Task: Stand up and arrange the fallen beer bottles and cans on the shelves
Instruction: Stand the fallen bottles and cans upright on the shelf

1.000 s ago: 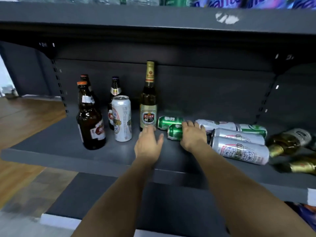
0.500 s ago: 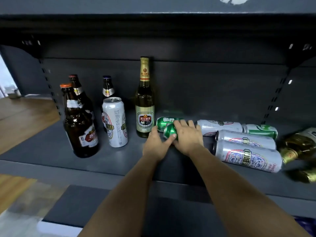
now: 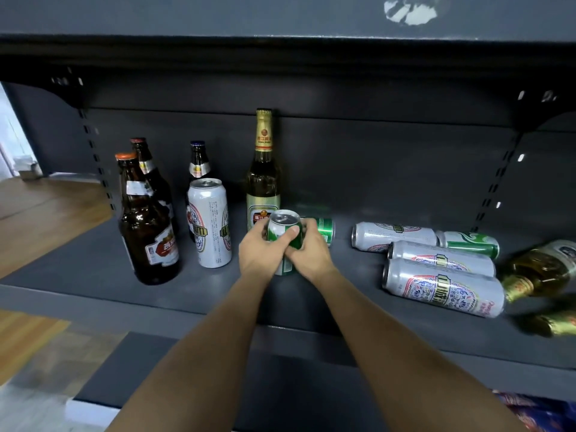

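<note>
Now the small green can (image 3: 283,241) stands upright between both hands; half a second ago it was lying on its side under the right hand. The left hand (image 3: 261,251) curls around its left side and the right hand (image 3: 308,254) around its right side, the thumb across the front. The can rests on the dark shelf (image 3: 218,294), near the middle. At 12 o'clock from it stands the tall gold-necked bottle (image 3: 263,182). At 2 o'clock, just behind the right hand, a second green can (image 3: 324,229) lies fallen. At 9 o'clock stands a white can (image 3: 209,222), and farther that way the brown bottles (image 3: 146,226). At 3 o'clock, well apart, three white cans (image 3: 442,285) lie on their sides.
</note>
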Motion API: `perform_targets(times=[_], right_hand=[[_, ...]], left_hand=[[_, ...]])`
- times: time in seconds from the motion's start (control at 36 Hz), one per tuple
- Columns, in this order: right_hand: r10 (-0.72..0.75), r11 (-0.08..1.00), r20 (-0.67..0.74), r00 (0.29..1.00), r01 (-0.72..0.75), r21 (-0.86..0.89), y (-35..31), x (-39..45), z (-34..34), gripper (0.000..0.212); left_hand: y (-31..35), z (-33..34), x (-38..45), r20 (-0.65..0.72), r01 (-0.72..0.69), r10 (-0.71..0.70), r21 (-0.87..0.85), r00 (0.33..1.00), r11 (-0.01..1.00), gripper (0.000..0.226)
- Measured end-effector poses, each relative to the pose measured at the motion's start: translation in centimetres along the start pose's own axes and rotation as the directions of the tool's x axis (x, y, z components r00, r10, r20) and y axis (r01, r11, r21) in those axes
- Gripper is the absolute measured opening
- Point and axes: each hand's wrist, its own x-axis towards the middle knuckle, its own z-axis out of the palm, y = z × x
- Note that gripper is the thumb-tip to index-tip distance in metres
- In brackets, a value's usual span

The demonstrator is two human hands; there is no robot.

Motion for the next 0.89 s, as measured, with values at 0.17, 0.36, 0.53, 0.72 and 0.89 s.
perform_targets(times=[0.17, 0.36, 0.53, 0.72, 0.89], right_hand=[[0.08, 0.936, 0.166, 0.983, -0.017, -0.352, 0.3, 1.7, -2.2, 0.071], [0.095, 0.709, 0.138, 0.986, 0.03, -0.704, 0.9, 4.1, -3.5, 0.081], [0.166, 0.583, 0.157, 0.974, 0.032, -0.812, 2.3, 5.6, -2.8, 0.082], [-0.018, 0.24, 0.058, 0.998, 0.061, -0.969, 2.2, 5.8, -1.6, 0.086], [-0.045, 0.316, 0.017, 0.999, 0.03, -0.948, 2.6, 5.3, -0.9, 0.053]], left_hand=[[-0.3, -0.3, -0.4, -0.08, -0.012, 0.015, 0.032, 0.997, 0.999, 0.054], [-0.4, 1.6, -0.8, -0.109, -0.08, 0.095, 0.136, 0.989, 0.987, 0.076], [-1.5, 1.2, -0.4, -0.091, -0.09, 0.109, 0.192, 0.99, 0.977, 0.076], [-1.0, 0.7, -0.1, -0.05, -0.087, 0.101, 0.218, 0.994, 0.972, 0.078], [-0.9, 0.3, -0.5, -0.038, -0.086, 0.096, 0.209, 0.995, 0.974, 0.076]])
